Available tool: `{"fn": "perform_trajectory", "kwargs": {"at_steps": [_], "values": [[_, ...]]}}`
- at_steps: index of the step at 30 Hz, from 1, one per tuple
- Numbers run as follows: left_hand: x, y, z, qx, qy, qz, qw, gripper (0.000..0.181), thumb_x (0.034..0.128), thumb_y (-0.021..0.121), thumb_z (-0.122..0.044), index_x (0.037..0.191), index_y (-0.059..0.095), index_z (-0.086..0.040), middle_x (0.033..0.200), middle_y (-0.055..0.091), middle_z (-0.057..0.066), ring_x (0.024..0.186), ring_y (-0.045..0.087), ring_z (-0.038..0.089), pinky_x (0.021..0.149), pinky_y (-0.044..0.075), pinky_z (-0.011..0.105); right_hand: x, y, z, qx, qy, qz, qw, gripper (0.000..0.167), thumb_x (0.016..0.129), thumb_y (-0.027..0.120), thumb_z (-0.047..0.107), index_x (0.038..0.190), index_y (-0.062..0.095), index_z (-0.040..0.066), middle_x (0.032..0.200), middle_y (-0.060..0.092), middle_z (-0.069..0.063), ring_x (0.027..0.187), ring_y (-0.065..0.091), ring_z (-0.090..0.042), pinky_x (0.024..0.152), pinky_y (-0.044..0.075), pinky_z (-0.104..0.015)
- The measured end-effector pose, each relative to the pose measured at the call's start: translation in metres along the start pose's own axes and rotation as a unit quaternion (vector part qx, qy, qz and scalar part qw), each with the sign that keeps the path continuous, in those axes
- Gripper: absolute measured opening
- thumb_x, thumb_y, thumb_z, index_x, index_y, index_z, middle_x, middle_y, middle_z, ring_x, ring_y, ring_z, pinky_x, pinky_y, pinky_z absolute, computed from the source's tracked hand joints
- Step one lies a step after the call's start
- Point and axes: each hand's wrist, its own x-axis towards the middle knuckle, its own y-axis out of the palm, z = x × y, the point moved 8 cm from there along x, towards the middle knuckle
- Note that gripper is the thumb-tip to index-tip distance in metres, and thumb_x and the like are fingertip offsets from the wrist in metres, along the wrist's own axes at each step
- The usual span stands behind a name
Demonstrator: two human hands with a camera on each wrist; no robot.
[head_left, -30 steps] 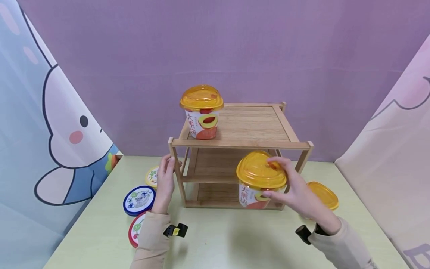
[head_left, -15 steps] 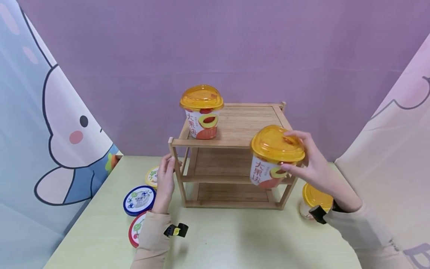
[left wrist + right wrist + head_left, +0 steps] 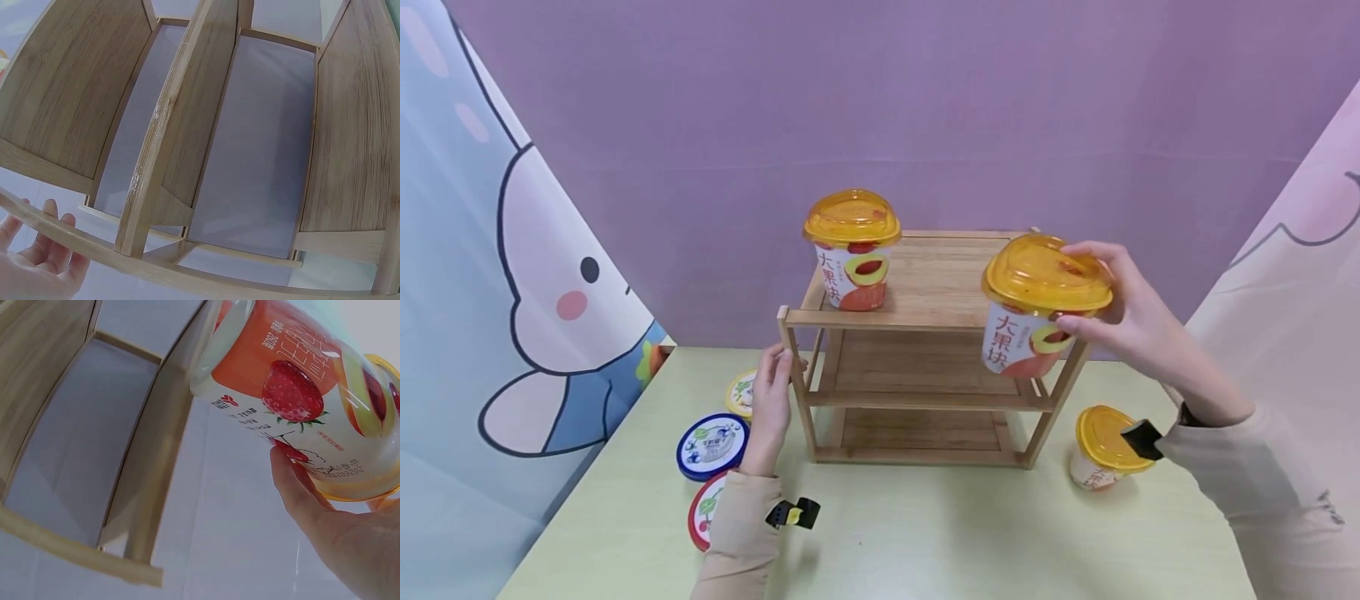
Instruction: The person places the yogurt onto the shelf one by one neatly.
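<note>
My right hand (image 3: 1138,321) grips a yogurt cup (image 3: 1021,337) with a domed orange lid, thumb on its side and fingers over the lid. The cup hangs slightly tilted at the front right of the three-tier wooden shelf (image 3: 925,318), about level with the top board. Its fruit-printed label (image 3: 294,394) shows in the right wrist view. A matching cup (image 3: 853,271) stands upright on the top board's left front. My left hand (image 3: 771,406) holds the shelf's left front post (image 3: 69,234), fingertips showing past it in the left wrist view.
Another orange-lidded cup (image 3: 1093,467) stands on the table right of the shelf. At the left lie round tubs with blue (image 3: 711,447), red (image 3: 706,508) and yellow (image 3: 741,393) rims, the last two partly hidden by my left arm. A purple cloth (image 3: 880,108) hangs behind.
My right hand has lifted the yogurt cup up and to the right, from before the middle tier to top-board height. The left hand stays on the post.
</note>
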Motion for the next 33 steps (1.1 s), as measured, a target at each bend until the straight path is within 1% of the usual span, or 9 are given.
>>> {"fn": "perform_trajectory", "kwargs": {"at_steps": [4,8,11,15,18,23,29,31,33], "values": [[0.001,0.001,0.000,0.002,0.002,-0.001,1.0000,0.028,0.0955,0.036,-0.014,0.111,0.044,0.008,0.086,0.057,0.014,0.078,0.052,0.003,0.077,0.041,0.020,0.009,-0.011,0.001,0.003,-0.003,0.001,1.0000,0.063,0.077,0.052,-0.018,0.128,0.031,0.010,0.116,0.042,-0.004,0.085,0.056,-0.007,0.066,0.049,-0.016],[0.000,0.001,0.000,0.007,0.004,0.000,1.0000,0.028,0.0957,0.036,-0.015,0.110,0.045,0.007,0.089,0.057,0.017,0.081,0.052,0.005,0.078,0.041,0.021,0.017,-0.023,0.001,0.012,-0.007,-0.006,0.9999,0.060,0.078,0.051,-0.018,0.127,0.032,0.011,0.116,0.041,-0.004,0.086,0.055,-0.008,0.069,0.048,-0.013],[0.000,0.001,-0.001,0.012,0.008,0.001,0.9999,0.028,0.0960,0.036,-0.016,0.110,0.045,0.006,0.092,0.056,0.019,0.083,0.052,0.006,0.078,0.040,0.021,0.023,-0.030,-0.001,0.009,-0.004,-0.006,0.9999,0.060,0.078,0.051,-0.016,0.127,0.032,0.012,0.117,0.040,-0.004,0.088,0.054,-0.008,0.071,0.047,-0.012],[-0.001,0.002,-0.003,0.014,0.012,0.005,0.9998,0.029,0.0962,0.035,-0.016,0.111,0.045,0.006,0.094,0.055,0.021,0.083,0.052,0.005,0.078,0.040,0.020,0.031,-0.035,-0.004,-0.036,0.016,-0.003,0.9992,0.060,0.081,0.054,-0.010,0.130,0.031,0.014,0.119,0.040,-0.002,0.089,0.054,-0.007,0.072,0.046,-0.012],[-0.001,0.002,-0.002,0.014,0.011,0.009,0.9998,0.029,0.0962,0.035,-0.016,0.112,0.044,0.006,0.096,0.054,0.024,0.083,0.051,0.004,0.079,0.040,0.020,0.037,-0.037,-0.009,-0.068,0.042,-0.004,0.9968,0.059,0.082,0.056,-0.005,0.131,0.031,0.017,0.119,0.042,-0.002,0.088,0.054,-0.007,0.072,0.046,-0.012],[-0.001,0.001,-0.001,0.017,0.007,0.012,0.9998,0.029,0.0964,0.034,-0.017,0.113,0.044,0.006,0.098,0.054,0.026,0.083,0.051,0.002,0.080,0.039,0.021,0.046,-0.037,-0.020,-0.057,0.072,-0.004,0.9958,0.057,0.083,0.057,-0.001,0.130,0.032,0.018,0.116,0.046,-0.002,0.087,0.056,-0.007,0.072,0.046,-0.012],[-0.001,0.001,-0.001,0.019,0.005,0.014,0.9997,0.030,0.0966,0.034,-0.017,0.113,0.044,0.006,0.097,0.053,0.027,0.084,0.050,0.004,0.081,0.039,0.022,0.052,-0.036,-0.034,-0.043,0.092,-0.003,0.9948,0.055,0.083,0.058,0.002,0.128,0.032,0.018,0.107,0.053,0.002,0.084,0.058,-0.008,0.072,0.045,-0.013],[-0.001,0.001,-0.001,0.022,0.004,0.014,0.9997,0.030,0.0967,0.034,-0.018,0.113,0.044,0.006,0.097,0.053,0.027,0.085,0.050,0.004,0.081,0.039,0.023,0.053,-0.036,-0.037,-0.045,0.095,-0.004,0.9944,0.055,0.083,0.059,0.003,0.129,0.032,0.018,0.107,0.053,0.002,0.084,0.057,-0.007,0.072,0.045,-0.013],[-0.002,0.001,-0.001,0.021,0.005,0.014,0.9997,0.030,0.0966,0.034,-0.017,0.113,0.044,0.006,0.097,0.053,0.027,0.084,0.050,0.003,0.081,0.039,0.023,0.053,-0.035,-0.039,-0.051,0.101,-0.005,0.9936,0.056,0.083,0.059,0.005,0.130,0.031,0.019,0.111,0.051,-0.001,0.087,0.056,-0.007,0.073,0.045,-0.013]]}}
